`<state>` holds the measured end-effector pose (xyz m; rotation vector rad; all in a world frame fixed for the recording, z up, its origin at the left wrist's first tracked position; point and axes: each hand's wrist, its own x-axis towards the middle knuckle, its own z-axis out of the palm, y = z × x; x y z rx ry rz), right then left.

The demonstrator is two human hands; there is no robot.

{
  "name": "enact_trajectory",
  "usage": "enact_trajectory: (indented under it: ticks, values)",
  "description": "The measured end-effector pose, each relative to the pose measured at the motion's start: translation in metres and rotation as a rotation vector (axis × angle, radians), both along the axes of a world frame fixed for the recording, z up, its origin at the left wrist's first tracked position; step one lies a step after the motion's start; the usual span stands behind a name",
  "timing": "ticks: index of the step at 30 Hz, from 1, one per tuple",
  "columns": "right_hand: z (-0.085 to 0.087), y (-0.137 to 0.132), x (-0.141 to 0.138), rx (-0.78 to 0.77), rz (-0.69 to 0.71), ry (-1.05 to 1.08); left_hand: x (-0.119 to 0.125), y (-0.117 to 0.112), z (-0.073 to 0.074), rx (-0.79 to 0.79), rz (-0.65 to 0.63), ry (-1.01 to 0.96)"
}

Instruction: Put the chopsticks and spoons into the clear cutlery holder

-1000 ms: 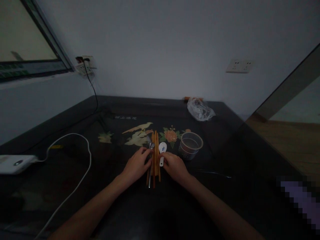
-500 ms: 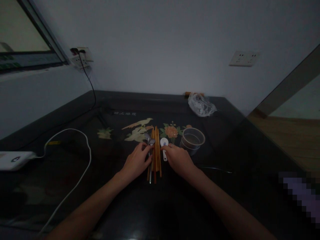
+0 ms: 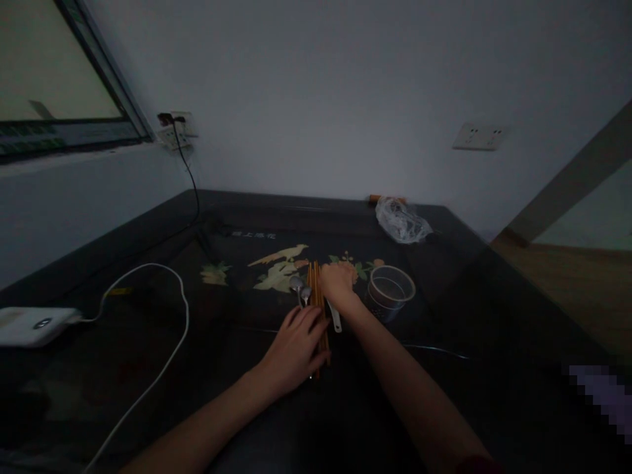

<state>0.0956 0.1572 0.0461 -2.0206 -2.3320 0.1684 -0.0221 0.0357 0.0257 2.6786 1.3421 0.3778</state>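
Several wooden chopsticks (image 3: 316,289) lie side by side on the dark table, pointing away from me. Two metal spoons (image 3: 296,283) rest along their left side. My left hand (image 3: 296,345) lies across the lower part of the bundle, fingers spread and touching the chopsticks and spoon handles. At the far right end of the chopsticks is my right hand (image 3: 339,283), bent down with its fingers curled; what they hold, if anything, is hidden. A white spoon (image 3: 336,320) shows its handle below the right hand, its bowl covered. Right of that hand stands a clear round plastic tub (image 3: 392,289).
A crumpled clear plastic bag (image 3: 402,220) lies near the wall at the back. On the left are a white power bank (image 3: 37,327) and its white cable (image 3: 185,306). A black cord (image 3: 190,171) runs from a wall socket. Flowers and a bird decorate the tabletop (image 3: 222,421).
My right hand has moved from the white spoon's handle up to the chopsticks' far end. My left hand has slid nearer to me along the bundle. The view has tilted slightly upward.
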Motion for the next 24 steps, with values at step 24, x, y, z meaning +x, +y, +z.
enact_trajectory:
  ticks: [24]
  values:
    - [-0.005,0.014,-0.005,-0.162,0.017,-0.069,0.007,-0.004,-0.011,-0.023,-0.058,-0.024]
